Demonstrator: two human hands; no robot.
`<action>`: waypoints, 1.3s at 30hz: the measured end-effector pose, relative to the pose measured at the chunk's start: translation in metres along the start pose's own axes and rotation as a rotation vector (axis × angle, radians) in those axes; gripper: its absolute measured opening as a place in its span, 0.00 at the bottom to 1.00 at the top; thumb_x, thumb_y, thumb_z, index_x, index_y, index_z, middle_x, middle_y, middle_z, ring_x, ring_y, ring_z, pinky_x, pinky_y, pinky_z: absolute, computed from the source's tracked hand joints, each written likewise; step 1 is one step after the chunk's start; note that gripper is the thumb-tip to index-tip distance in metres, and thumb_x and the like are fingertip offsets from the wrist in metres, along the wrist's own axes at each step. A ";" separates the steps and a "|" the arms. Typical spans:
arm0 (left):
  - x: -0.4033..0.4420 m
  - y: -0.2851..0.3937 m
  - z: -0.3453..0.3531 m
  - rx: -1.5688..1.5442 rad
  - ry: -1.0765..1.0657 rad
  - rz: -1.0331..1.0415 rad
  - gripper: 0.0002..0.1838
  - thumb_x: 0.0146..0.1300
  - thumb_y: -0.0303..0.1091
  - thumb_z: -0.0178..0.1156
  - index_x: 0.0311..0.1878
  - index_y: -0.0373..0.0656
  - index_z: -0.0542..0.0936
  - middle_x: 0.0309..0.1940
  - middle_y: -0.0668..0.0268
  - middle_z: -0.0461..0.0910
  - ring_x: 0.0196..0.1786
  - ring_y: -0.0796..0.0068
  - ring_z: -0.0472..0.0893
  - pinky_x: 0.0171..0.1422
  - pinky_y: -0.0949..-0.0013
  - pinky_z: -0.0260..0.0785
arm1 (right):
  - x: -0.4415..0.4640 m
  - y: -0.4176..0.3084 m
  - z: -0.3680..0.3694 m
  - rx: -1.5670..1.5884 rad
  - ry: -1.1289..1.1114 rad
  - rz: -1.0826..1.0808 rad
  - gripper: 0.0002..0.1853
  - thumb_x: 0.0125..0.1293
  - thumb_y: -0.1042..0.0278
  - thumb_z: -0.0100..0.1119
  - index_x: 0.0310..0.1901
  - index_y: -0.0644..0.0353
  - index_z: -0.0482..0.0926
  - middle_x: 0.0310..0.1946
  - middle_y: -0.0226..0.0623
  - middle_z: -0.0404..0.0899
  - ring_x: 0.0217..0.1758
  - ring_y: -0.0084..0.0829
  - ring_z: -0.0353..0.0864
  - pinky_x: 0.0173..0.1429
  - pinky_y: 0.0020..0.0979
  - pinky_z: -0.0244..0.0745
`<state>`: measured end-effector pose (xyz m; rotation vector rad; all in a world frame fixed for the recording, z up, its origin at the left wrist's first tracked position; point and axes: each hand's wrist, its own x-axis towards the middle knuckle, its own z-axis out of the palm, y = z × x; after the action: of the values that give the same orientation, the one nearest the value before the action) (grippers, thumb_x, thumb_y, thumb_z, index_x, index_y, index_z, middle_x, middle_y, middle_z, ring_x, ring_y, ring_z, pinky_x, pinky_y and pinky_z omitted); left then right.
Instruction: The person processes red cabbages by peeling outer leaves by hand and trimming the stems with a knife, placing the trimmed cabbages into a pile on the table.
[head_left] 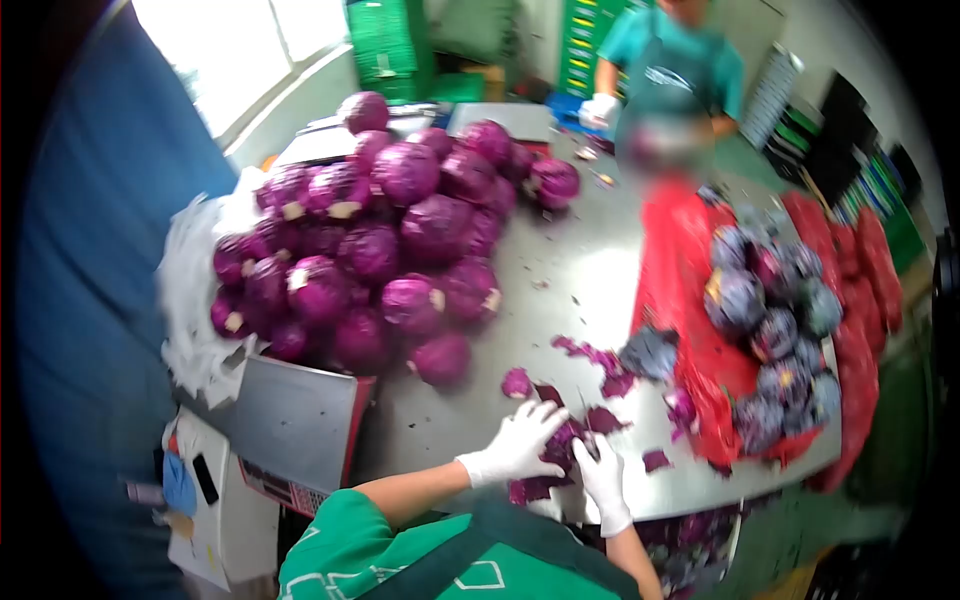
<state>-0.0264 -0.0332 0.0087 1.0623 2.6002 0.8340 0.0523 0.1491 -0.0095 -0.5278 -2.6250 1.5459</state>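
Observation:
A small red cabbage (563, 446) sits on the metal table near its front edge, between my two white-gloved hands. My left hand (515, 447) grips it from the left, fingers over its top and thumb at its near side. On the right, my right hand (604, 482) is closed, fingertips close against the cabbage. A small dark thing shows at those fingertips, too small to name. Loose purple leaves (605, 419) lie around the cabbage. A small cabbage piece (516, 383) rests just beyond my left hand.
A large pile of red cabbages (370, 250) covers the table's left side. A scale (295, 410) stands at the front left. At right, untrimmed cabbages (775, 330) lie on a red mesh bag (668, 270). A co-worker (675, 80) stands across the table. Leaf scraps (690, 545) lie below the front edge.

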 end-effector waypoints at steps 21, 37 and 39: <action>-0.002 0.017 -0.009 -0.071 -0.094 -0.113 0.53 0.45 0.50 0.74 0.75 0.47 0.60 0.71 0.53 0.61 0.72 0.47 0.60 0.61 0.42 0.69 | 0.010 0.002 -0.034 -0.325 -0.302 -0.300 0.17 0.75 0.53 0.51 0.52 0.56 0.79 0.44 0.44 0.81 0.46 0.39 0.79 0.53 0.39 0.75; -0.024 -0.003 0.008 -0.205 0.156 -0.148 0.53 0.50 0.57 0.73 0.75 0.44 0.59 0.71 0.52 0.61 0.73 0.45 0.60 0.72 0.46 0.60 | 0.025 0.057 -0.039 -0.414 0.194 -0.071 0.18 0.62 0.62 0.64 0.48 0.65 0.81 0.37 0.47 0.81 0.39 0.42 0.82 0.47 0.40 0.75; -0.018 -0.011 0.015 -0.321 0.216 -0.254 0.53 0.50 0.57 0.73 0.73 0.40 0.60 0.70 0.48 0.62 0.72 0.44 0.61 0.76 0.49 0.56 | 0.038 0.059 -0.051 -0.302 0.206 0.002 0.18 0.61 0.61 0.68 0.46 0.66 0.82 0.33 0.45 0.84 0.34 0.40 0.84 0.42 0.38 0.78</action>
<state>-0.0143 -0.0459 -0.0105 0.5695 2.5721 1.3032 0.0427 0.2300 -0.0400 -0.6666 -2.7044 1.0341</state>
